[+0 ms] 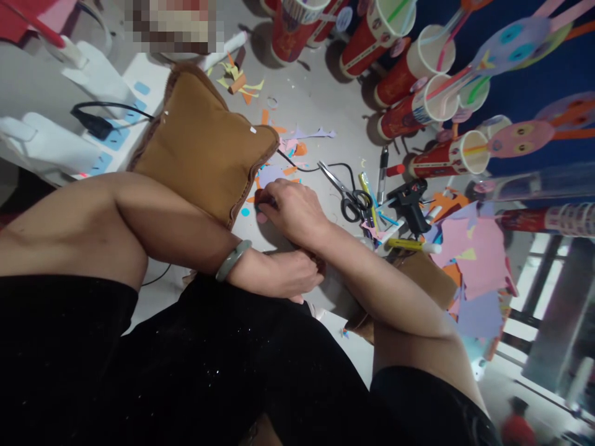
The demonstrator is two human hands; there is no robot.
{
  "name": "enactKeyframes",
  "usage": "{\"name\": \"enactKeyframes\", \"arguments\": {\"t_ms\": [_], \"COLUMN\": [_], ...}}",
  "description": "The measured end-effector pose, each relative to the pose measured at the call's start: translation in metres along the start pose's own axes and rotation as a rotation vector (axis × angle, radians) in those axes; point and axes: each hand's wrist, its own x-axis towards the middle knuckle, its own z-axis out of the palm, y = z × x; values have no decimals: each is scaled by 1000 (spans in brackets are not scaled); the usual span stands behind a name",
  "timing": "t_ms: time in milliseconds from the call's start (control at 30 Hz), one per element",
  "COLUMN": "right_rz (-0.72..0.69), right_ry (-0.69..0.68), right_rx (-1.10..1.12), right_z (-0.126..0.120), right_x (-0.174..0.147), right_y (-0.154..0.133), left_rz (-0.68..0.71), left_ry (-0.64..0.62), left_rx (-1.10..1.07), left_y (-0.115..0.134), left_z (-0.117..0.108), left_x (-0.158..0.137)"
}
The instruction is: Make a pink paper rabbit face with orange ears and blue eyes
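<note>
My right hand (297,210) reaches over the table with curled fingers and thumb close together, among paper scraps. Whatever lies between its fingertips is too dark to make out. A pink paper disc (262,218) lies just below those fingertips, and a small blue disc (245,212) is to the left. A lilac paper piece (273,175) lies beyond the fingers. My left hand (283,272), with a pale green bangle (233,260) at the wrist, is closed near the table's front edge, beside my right wrist. Its fingertips are hidden, so anything held there does not show.
A brown cushion (199,142) lies by my left forearm, near a power strip (111,133) with plugs. Scissors (346,195), a black glue gun (411,201) and a yellow cutter (409,245) lie right. Red paper cups (400,83) with straws line the back. Coloured paper (478,254) is stacked right.
</note>
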Motion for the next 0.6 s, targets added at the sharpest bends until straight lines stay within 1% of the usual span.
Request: {"name": "enactKeyframes", "arguments": {"t_ms": [133,300,367,500,600], "right_rz": [-37,-95,-114,-143,-109], "right_ry": [27,52,78,180,300], "right_rx": [14,43,93,298,399], "right_z": [2,8,8,-4,-20], "right_x": [2,3,1,-15,-33], "right_y": [4,9,10,18,30], "left_rz": [-18,-14,-21,-54,-95], "left_ry": [50,27,16,44,60], "left_rx": [28,-14,-40,-11,65], "left_y": [0,1,1,4,5], "left_z": [-3,-1,0,0,-2], "left_x": [-2,-1,0,1,1]}}
